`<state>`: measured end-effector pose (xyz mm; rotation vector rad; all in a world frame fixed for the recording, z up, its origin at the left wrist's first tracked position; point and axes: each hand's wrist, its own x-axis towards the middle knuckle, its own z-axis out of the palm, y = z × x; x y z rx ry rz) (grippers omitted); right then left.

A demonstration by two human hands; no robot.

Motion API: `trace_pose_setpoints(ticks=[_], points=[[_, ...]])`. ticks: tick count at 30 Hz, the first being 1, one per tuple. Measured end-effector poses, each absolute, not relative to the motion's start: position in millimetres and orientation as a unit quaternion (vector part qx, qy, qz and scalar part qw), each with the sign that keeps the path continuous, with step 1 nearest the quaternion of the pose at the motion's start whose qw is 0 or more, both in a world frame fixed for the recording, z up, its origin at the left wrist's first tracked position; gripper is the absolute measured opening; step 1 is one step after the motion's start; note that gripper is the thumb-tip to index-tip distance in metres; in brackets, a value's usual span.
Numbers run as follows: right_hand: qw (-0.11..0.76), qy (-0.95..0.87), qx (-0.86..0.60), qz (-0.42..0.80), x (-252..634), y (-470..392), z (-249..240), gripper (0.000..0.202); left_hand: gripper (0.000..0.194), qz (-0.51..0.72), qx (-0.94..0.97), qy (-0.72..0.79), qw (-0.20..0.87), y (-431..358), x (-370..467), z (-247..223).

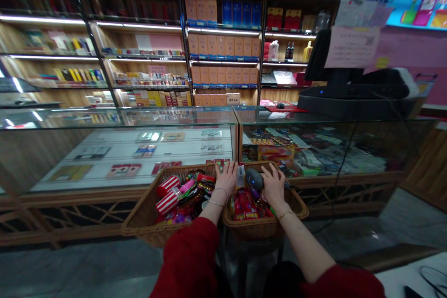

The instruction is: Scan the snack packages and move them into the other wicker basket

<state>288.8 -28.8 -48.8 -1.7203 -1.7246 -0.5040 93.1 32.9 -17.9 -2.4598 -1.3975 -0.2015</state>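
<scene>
Two wicker baskets stand side by side before me. The left basket (139, 216) holds red-and-white striped packs (169, 200) and brightly wrapped snacks. Red wrapped packets (245, 205) fill part of the right basket (256, 226). My left hand (226, 180) reaches over the inner rims where the baskets meet, fingers apart, close beside a small whitish pack (240, 175). Over the right basket, my right hand (274, 186) curls across a dark grey barcode scanner (254, 178), whose head shows to the left of my fingers. My thumb's grip is partly hidden.
Behind the baskets runs a glass display counter (195, 118) with flat packs inside. A cash register (352, 93) sits on its right part, with a black cable (344, 158) hanging down. Stocked shelves (223, 60) line the wall. A white surface (415, 274) is at lower right.
</scene>
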Motion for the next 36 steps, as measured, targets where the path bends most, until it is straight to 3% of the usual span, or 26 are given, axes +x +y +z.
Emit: trace_pose_setpoints(ticks=[36], points=[[0.33, -0.662, -0.644, -0.193, 285.1, -29.6, -54.8, 0.034, 0.102, -0.051, -0.862, -0.477, 0.165, 36.6, 94.4, -23.9]])
